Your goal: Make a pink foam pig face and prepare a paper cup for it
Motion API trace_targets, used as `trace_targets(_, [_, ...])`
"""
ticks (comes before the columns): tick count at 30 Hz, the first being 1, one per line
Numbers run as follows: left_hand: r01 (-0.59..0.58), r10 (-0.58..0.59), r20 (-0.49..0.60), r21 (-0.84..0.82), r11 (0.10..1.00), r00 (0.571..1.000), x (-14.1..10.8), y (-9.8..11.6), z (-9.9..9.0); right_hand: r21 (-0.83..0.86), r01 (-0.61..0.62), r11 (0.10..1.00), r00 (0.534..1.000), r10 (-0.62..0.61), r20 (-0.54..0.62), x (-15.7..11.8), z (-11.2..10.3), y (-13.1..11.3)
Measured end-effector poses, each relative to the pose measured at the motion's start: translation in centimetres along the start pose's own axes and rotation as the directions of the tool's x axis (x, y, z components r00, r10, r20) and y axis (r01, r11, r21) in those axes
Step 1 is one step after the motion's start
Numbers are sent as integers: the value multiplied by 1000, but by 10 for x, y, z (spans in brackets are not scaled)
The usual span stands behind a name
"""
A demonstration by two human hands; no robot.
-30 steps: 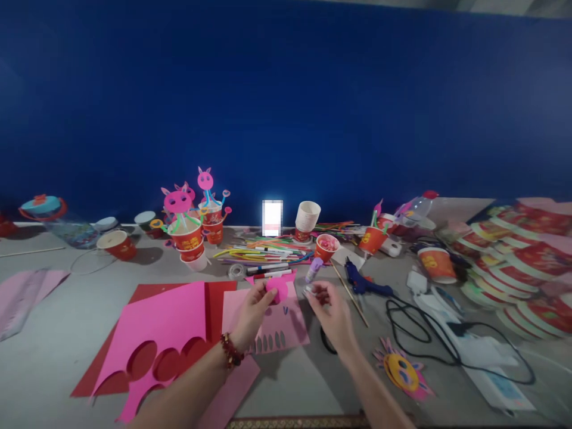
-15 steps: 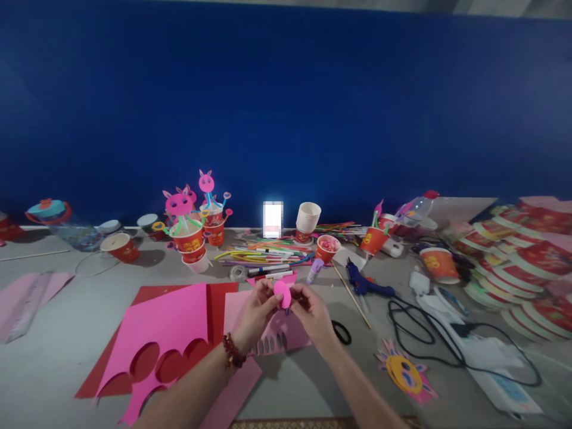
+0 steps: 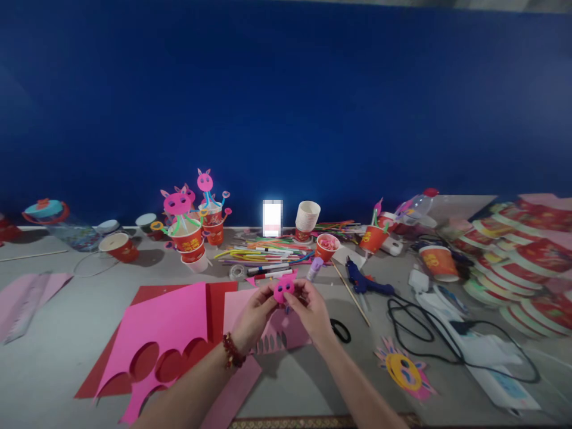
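Note:
Between my two hands is a small pink paper animal face (image 3: pixel 284 288) with dark eyes and pointed ears, its front turned toward me. My left hand (image 3: pixel 263 304) pinches its left edge. On the other edge, the fingers of my right hand (image 3: pixel 308 302) are closed, the thumb lying over the face's lower part. Under my hands lies a light pink sheet (image 3: pixel 295 330) with a row of narrow cut-outs. Left of it, a bright pink sheet (image 3: pixel 172 316) with round holes rests on a red sheet (image 3: pixel 107 363).
Paper cups with pink animal figures (image 3: pixel 187 235) stand back left. Coloured pipe cleaners (image 3: pixel 263 253) and a glue stick (image 3: pixel 315 268) lie ahead. To the right are a blue glue gun (image 3: pixel 364 280), a black cable (image 3: pixel 429 351), a yellow-and-pink paper piece (image 3: pixel 404 369) and stacked red cups (image 3: pixel 536 256).
The pink paper piece has been turned over: its plain side showed before, and now its eyes and ears do. Both my hands have stayed at nearly the same spot.

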State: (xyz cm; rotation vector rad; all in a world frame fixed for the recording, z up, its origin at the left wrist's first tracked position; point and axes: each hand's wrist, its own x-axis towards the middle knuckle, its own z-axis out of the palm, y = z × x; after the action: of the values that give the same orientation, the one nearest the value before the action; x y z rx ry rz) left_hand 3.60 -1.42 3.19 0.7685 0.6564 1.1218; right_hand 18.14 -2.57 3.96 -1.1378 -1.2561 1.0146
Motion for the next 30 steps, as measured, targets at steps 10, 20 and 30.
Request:
trace_targets(10, [-104,130,-87,255,961,988,-2,5,2,-130,69,989,995,-58,86,8,-12,-2])
trace_targets(20, [-115,159,-130,294,949,979,4,-1,-9,-736,319,597,887,85,454,6,-34,1])
trace_targets(30, [-92,142,-136,320,943,981,4,-2,-10,-683,265,681,879,120,461,14,-37,11])
